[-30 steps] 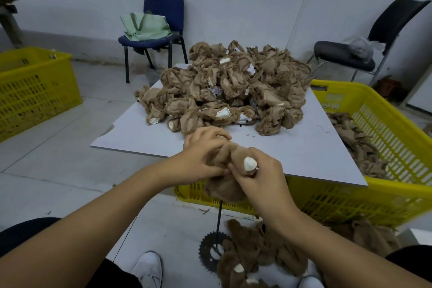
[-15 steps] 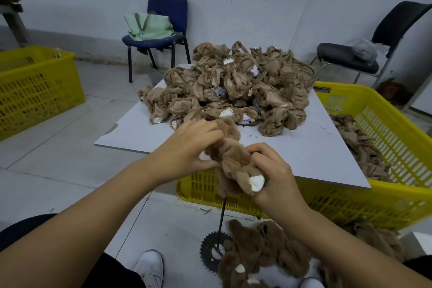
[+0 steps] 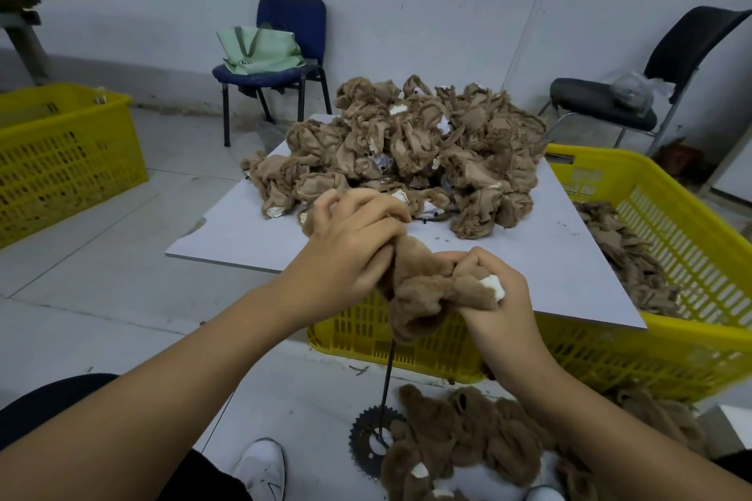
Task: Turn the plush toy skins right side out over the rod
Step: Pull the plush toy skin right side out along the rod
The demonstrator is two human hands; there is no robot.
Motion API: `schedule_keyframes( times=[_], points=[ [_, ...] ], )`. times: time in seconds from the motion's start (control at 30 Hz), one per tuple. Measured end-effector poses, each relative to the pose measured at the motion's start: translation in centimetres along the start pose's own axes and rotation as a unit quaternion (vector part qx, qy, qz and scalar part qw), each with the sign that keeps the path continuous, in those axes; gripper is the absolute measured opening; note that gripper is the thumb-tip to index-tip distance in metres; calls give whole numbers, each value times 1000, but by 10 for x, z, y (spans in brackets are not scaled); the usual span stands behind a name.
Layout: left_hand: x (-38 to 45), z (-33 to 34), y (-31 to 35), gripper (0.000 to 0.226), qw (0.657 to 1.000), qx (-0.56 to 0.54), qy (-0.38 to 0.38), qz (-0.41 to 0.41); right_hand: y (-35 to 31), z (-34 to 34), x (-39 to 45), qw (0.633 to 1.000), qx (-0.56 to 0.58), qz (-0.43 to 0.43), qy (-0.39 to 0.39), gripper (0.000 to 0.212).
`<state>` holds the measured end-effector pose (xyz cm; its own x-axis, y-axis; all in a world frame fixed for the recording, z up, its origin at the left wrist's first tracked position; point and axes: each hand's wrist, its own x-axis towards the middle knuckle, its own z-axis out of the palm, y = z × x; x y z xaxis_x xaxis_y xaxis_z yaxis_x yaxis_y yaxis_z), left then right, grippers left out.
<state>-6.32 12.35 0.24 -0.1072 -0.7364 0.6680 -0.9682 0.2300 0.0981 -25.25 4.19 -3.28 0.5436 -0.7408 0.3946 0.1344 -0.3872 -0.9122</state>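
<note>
Over the white board's (image 3: 529,273) near edge, a furry brown plush skin (image 3: 431,293) is being gripped by the left hand (image 3: 350,244) and pinched by the right hand (image 3: 494,297); the rod's (image 3: 388,370) top is being hidden inside it, its sprocket base (image 3: 366,439) partly covered by turned skins (image 3: 468,443).

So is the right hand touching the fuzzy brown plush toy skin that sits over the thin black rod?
Touching. The head view shows the right hand gripping the brown plush skin, fingers curled into its fabric beside a white patch.
</note>
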Motion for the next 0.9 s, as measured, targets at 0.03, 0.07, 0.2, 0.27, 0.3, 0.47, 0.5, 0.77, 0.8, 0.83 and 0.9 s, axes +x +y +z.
schedule_keyframes(
  times=[0.03, 0.07, 0.2, 0.27, 0.3, 0.47, 0.5, 0.77, 0.8, 0.83, 0.9],
  points=[
    [2, -2, 5, 20, 1000, -1, 10, 5, 0, -1, 0, 1000, 11, -12, 21, 7],
    [4, -4, 8, 18, 1000, 1, 15, 10, -1, -2, 0, 999, 25, -12, 43, 2],
    [11, -12, 15, 14, 999, 8, -30, 14, 3, -4, 7, 987, 55, 77, 131, 30],
    [14, -11, 18, 11, 998, 3, -68, 3, 11, -5, 13, 975, 58, 173, 127, 17],
    [16, -10, 20, 10, 997, 2, -83, -3, 15, -4, 15, 965, 58, 226, 117, 12],
    [22, -1, 18, 17, 988, -6, -141, -62, 25, 6, 14, 913, 113, 377, 111, 11],
    [24, 0, 16, 19, 986, -13, -151, -73, 26, 7, 15, 911, 117, 378, 120, 13],
    [22, 3, 12, 27, 981, -10, -180, -65, 0, 6, 10, 967, -135, -26, 214, 41],
    [21, 3, 12, 26, 981, -8, -183, -64, -3, 7, 8, 959, -178, -110, 189, 42],
    [20, 4, 13, 27, 980, -10, -189, -66, -4, 8, 6, 945, -228, -182, 147, 39],
    [19, 4, 13, 29, 976, -29, -205, -75, 0, 14, 1, 925, -314, -212, 42, 35]
  ],
)
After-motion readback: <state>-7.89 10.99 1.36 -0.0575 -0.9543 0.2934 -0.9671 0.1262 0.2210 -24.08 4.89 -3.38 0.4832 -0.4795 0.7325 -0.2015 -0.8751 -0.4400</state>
